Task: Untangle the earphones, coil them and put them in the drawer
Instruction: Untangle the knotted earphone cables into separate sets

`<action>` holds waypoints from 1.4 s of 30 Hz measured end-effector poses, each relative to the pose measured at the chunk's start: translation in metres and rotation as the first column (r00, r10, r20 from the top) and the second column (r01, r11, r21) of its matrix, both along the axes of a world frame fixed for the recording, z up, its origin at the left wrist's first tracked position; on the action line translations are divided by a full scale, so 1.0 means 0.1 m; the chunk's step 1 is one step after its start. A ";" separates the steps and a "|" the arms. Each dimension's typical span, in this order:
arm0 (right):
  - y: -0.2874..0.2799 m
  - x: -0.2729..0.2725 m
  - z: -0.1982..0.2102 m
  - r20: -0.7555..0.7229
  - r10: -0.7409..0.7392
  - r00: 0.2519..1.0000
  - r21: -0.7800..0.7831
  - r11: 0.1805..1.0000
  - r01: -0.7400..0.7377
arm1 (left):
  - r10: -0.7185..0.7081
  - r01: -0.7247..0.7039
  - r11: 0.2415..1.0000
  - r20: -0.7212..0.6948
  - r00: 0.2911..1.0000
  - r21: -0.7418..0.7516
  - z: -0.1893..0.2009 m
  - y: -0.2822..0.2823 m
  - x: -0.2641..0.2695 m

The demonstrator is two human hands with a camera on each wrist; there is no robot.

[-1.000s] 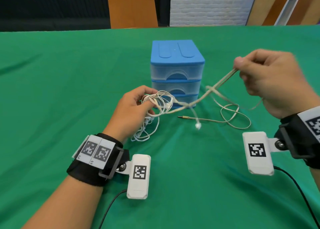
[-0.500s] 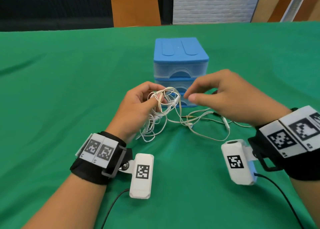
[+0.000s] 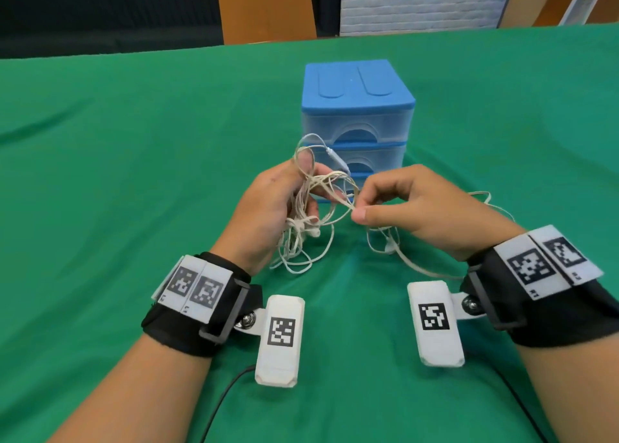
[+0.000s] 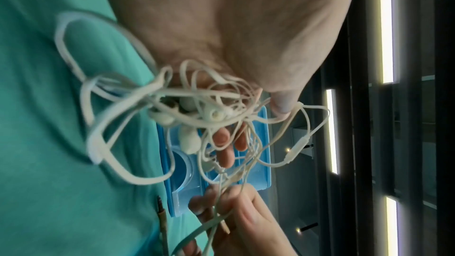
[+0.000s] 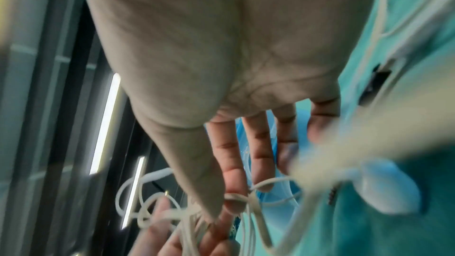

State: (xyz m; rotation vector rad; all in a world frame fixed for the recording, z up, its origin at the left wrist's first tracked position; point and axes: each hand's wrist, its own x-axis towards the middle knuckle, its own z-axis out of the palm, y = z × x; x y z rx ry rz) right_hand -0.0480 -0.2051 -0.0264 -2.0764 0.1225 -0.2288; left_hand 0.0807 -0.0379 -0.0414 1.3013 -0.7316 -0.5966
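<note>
The person holds both hands above the green desk (image 3: 134, 174), in front of a small blue drawer unit (image 3: 356, 107) with three clear drawers, all closed. The left hand (image 3: 268, 208) has its grip curled around a tangled bundle of white earphones (image 3: 311, 208); the thumb points up with a loop of cable around it, and several loops hang down from the palm to the cloth. The inline remote (image 3: 338, 161) sticks out above the bundle, slanting toward the drawers. In the left wrist view, the earbuds (image 4: 214, 116) sit in the middle of the knot. The right hand (image 3: 418, 208) pinches a strand between thumb and forefinger, just beside the bundle; the other fingers are bent. From this pinch the cable goes down and to the right onto the desk. The metal plug (image 4: 161, 211) lies on the cloth near the unit's base. The wrist bands carry square black-and-white code markers; the small print beside them I cannot read.
</note>
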 end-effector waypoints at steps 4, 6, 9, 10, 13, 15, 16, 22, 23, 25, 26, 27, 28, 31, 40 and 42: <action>-0.04 -0.03 -0.09 0.107 -0.125 0.986 0.188 0.977 0.104 | -0.032 0.026 0.997 0.089 0.996 0.071 -0.07 0.00 0.01; -0.08 -0.03 -0.09 0.128 -0.176 0.976 0.221 0.964 0.145 | -0.049 0.043 0.997 0.083 0.995 0.064 -0.08 0.00 0.02; -0.09 -0.03 -0.10 0.133 -0.213 0.968 0.233 0.956 0.179 | -0.073 0.068 0.996 0.107 0.992 0.055 -0.07 0.00 0.02; -0.09 -0.03 -0.11 0.145 -0.204 0.968 0.218 0.961 0.170 | -0.081 0.076 0.996 0.111 0.990 0.051 -0.07 0.00 0.01; -0.10 -0.03 -0.13 0.186 -0.158 0.970 0.159 0.979 0.129 | -0.095 0.092 0.995 0.118 0.989 0.031 -0.06 0.00 -0.01; -0.10 -0.03 -0.13 0.212 -0.149 0.966 0.127 0.984 0.124 | -0.124 0.122 0.992 0.117 0.985 0.024 -0.06 0.01 0.00; -0.10 -0.02 -0.12 0.223 -0.156 0.962 0.106 0.985 0.135 | -0.139 0.137 0.990 0.115 0.984 0.026 -0.06 0.01 0.00; -0.10 -0.01 -0.14 0.220 -0.209 0.953 0.049 0.978 0.204 | -0.178 0.178 0.984 0.019 0.984 0.022 -0.03 0.04 0.02; -0.11 -0.01 -0.15 0.216 -0.212 0.953 0.046 0.977 0.207 | -0.183 0.184 0.983 -0.013 0.983 0.012 -0.02 0.05 0.02; -0.11 0.00 -0.16 0.209 -0.213 0.954 0.050 0.977 0.207 | -0.155 0.155 0.988 -0.006 0.988 0.019 -0.01 0.05 0.01; -0.11 0.01 -0.17 0.210 -0.213 0.954 0.056 0.977 0.205 | -0.130 0.129 0.991 0.030 0.991 0.030 -0.01 0.04 0.00; -0.11 0.01 -0.17 0.212 -0.212 0.954 0.064 0.977 0.203 | -0.109 0.106 0.994 0.075 0.991 0.040 -0.02 0.03 0.00; -0.11 0.02 -0.17 0.213 -0.213 0.954 0.075 0.977 0.201 | -0.097 0.092 0.995 0.115 0.989 0.048 -0.03 0.02 -0.01; -0.11 0.02 -0.17 0.215 -0.235 0.948 0.102 0.971 0.217 | -0.081 0.072 0.995 0.153 0.985 0.067 -0.06 0.02 0.01; -0.03 -0.03 -0.08 0.272 -0.130 0.954 0.019 0.991 0.130 | -0.059 0.047 0.996 0.180 0.982 0.072 -0.04 0.01 -0.01; -0.03 -0.02 -0.09 0.252 -0.142 0.957 -0.059 0.985 0.162 | -0.064 0.052 0.996 0.167 0.984 0.072 -0.04 0.01 -0.02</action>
